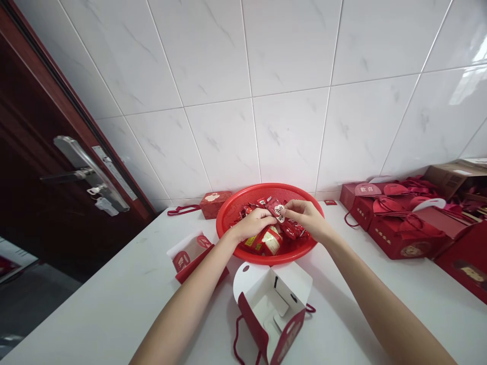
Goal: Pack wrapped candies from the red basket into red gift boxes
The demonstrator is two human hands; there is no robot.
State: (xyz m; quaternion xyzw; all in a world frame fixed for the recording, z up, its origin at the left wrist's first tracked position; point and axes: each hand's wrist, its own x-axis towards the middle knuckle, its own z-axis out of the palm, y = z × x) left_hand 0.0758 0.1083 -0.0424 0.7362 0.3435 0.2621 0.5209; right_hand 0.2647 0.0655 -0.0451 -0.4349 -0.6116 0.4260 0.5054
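A red plastic basket holds several red-wrapped candies and snack packets. Above its middle, my right hand pinches a red candy packet with a pale printed label. My left hand reaches in beside the same packet, its fingers curled and touching near the packet's lower edge; what they grip, if anything, is hidden. Below the left hand lies a yellow and cream packet. In front of the basket an open gift box, white inside and dark red outside, stands with its flaps spread and cord handles hanging.
Another open red box lies left of the basket, partly behind my left forearm. A closed red box is at the wall. Several red gift boxes and a brown carton crowd the right. A door handle is at left.
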